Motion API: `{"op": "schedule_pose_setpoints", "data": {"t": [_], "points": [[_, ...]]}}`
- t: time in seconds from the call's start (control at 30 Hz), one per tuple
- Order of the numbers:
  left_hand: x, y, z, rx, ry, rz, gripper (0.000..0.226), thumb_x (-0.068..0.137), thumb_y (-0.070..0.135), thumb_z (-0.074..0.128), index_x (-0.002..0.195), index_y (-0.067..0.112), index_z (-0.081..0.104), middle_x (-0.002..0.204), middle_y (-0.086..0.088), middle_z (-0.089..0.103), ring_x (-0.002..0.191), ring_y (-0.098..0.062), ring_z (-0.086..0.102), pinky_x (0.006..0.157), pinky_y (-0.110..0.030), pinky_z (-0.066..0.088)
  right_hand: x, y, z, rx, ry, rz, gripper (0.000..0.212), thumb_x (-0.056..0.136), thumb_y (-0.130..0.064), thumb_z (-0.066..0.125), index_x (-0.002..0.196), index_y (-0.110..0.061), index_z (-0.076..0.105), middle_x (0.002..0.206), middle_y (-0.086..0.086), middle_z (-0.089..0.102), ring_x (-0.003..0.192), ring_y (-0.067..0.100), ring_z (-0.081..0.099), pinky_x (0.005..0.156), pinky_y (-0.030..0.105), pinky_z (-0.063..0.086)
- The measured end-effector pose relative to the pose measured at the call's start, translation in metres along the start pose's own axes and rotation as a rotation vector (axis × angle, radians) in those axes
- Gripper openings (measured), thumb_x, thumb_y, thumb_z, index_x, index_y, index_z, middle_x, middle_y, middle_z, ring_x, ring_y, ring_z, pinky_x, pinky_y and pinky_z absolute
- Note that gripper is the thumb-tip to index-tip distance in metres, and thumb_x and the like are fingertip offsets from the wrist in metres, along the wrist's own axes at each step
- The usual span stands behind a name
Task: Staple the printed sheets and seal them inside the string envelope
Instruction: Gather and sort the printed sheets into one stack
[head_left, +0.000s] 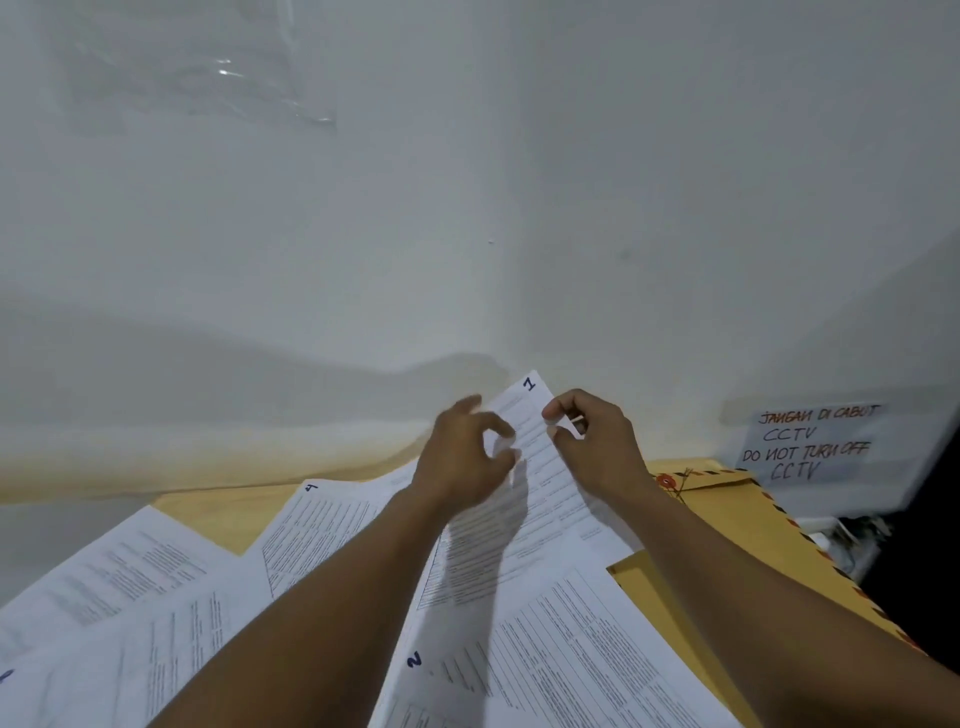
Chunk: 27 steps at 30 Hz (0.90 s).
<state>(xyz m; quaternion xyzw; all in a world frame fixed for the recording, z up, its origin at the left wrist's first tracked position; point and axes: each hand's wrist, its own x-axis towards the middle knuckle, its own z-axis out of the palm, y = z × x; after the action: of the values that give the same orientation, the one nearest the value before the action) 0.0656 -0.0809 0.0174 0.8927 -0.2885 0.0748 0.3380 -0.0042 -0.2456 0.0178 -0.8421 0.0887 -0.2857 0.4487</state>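
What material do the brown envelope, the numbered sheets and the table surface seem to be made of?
Envelope: probably matte kraft paper, judging by its flat tan colour and striped printed border; a red string closure sits on its flap.
Sheet marked 1: thin white office paper with printed text; it bends in the right hand.
Table: pale wood or wood-look laminate; too blurred to tell which.

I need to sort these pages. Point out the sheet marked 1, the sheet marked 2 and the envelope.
Sheet marked 1 (540, 457): head view, on its printed middle.
Sheet marked 2 (545, 649): head view, on its printed face.
Envelope (727, 499): head view, on the flap.
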Motion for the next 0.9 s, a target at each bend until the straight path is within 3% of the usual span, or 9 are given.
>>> {"op": "schedule_pose_setpoints", "data": {"t": [0.07, 0.13, 0.27, 0.37, 0.53, 0.7, 0.83, 0.9], "points": [[0.012, 0.011, -0.018, 0.003, 0.058, 0.013, 0.026, 0.086, 0.035, 0.077, 0.111, 0.029, 0.073, 0.16, -0.004, 0.038, 0.147, -0.024, 0.036, 0.115, -0.036, 0.03, 0.007, -0.014, -0.009, -0.038, 0.019, -0.101, 0.022, 0.09, -0.001, 0.065, 0.087, -0.022, 0.066, 0.094, -0.014, 0.067, 0.082, 0.004, 0.059, 0.062, 0.005, 0.043], [0.02, 0.021, -0.037, -0.004, 0.089, 0.022, 0.025, 0.088, 0.031, 0.075, 0.112, 0.027, 0.073, 0.149, -0.001, 0.053, 0.139, -0.022, 0.047, 0.104, -0.027, 0.033, 0.014, -0.03, -0.018, -0.06, 0.05, -0.185, 0.022, 0.089, -0.001, 0.065, 0.087, -0.023, 0.066, 0.091, -0.016, 0.067, 0.083, 0.0, 0.06, 0.064, 0.008, 0.044], [0.024, 0.04, -0.073, -0.054, 0.232, 0.037, 0.016, 0.091, 0.022, 0.071, 0.106, 0.028, 0.073, 0.126, 0.004, 0.069, 0.117, -0.016, 0.062, 0.09, -0.022, 0.04, 0.022, -0.066, -0.033, -0.093, 0.124, -0.301, 0.023, 0.089, -0.003, 0.063, 0.087, -0.026, 0.065, 0.091, -0.013, 0.069, 0.079, 0.018, 0.065, 0.069, 0.036, 0.055], [0.013, 0.054, -0.097, -0.101, 0.356, 0.052, 0.013, 0.093, 0.016, 0.068, 0.102, 0.023, 0.075, 0.116, 0.002, 0.072, 0.107, -0.015, 0.066, 0.083, -0.022, 0.045, 0.017, -0.099, -0.041, -0.085, 0.181, -0.399, 0.02, 0.088, -0.002, 0.06, 0.089, -0.021, 0.067, 0.089, -0.01, 0.069, 0.084, 0.014, 0.067, 0.073, 0.041, 0.057], [-0.017, 0.076, -0.138, -0.101, 0.504, 0.142, 0.016, 0.094, 0.016, 0.067, 0.106, 0.018, 0.076, 0.11, 0.001, 0.075, 0.092, -0.008, 0.064, 0.08, -0.017, 0.046, -0.005, -0.152, -0.052, -0.116, 0.273, -0.576, 0.019, 0.088, -0.001, 0.058, 0.094, -0.016, 0.068, 0.092, -0.005, 0.07, 0.087, 0.012, 0.066, 0.075, 0.039, 0.057], [-0.054, 0.093, -0.179, -0.116, 0.58, 0.177, 0.016, 0.093, 0.019, 0.066, 0.105, 0.02, 0.077, 0.102, 0.002, 0.075, 0.079, -0.012, 0.07, 0.072, -0.027, 0.06, -0.031, -0.196, -0.061, -0.087, 0.3, -0.647, 0.014, 0.09, -0.005, 0.06, 0.094, -0.015, 0.069, 0.09, -0.01, 0.067, 0.087, 0.009, 0.065, 0.073, 0.033, 0.057], [-0.085, 0.099, -0.208, -0.081, 0.586, 0.194, 0.013, 0.095, 0.022, 0.067, 0.103, 0.021, 0.077, 0.095, 0.01, 0.068, 0.068, 0.001, 0.062, 0.062, -0.009, 0.047, -0.046, -0.225, -0.061, -0.046, 0.249, -0.604, 0.015, 0.089, -0.009, 0.059, 0.092, -0.018, 0.071, 0.091, -0.008, 0.071, 0.079, 0.01, 0.065, 0.07, 0.032, 0.055], [-0.098, 0.101, -0.224, -0.08, 0.6, 0.193, 0.013, 0.093, 0.022, 0.068, 0.102, 0.022, 0.078, 0.092, 0.014, 0.067, 0.07, 0.005, 0.06, 0.062, -0.002, 0.041, -0.051, -0.241, -0.062, -0.012, 0.2, -0.565, 0.014, 0.089, -0.012, 0.061, 0.092, -0.022, 0.071, 0.091, -0.009, 0.071, 0.079, 0.006, 0.064, 0.068, 0.024, 0.052]]}}
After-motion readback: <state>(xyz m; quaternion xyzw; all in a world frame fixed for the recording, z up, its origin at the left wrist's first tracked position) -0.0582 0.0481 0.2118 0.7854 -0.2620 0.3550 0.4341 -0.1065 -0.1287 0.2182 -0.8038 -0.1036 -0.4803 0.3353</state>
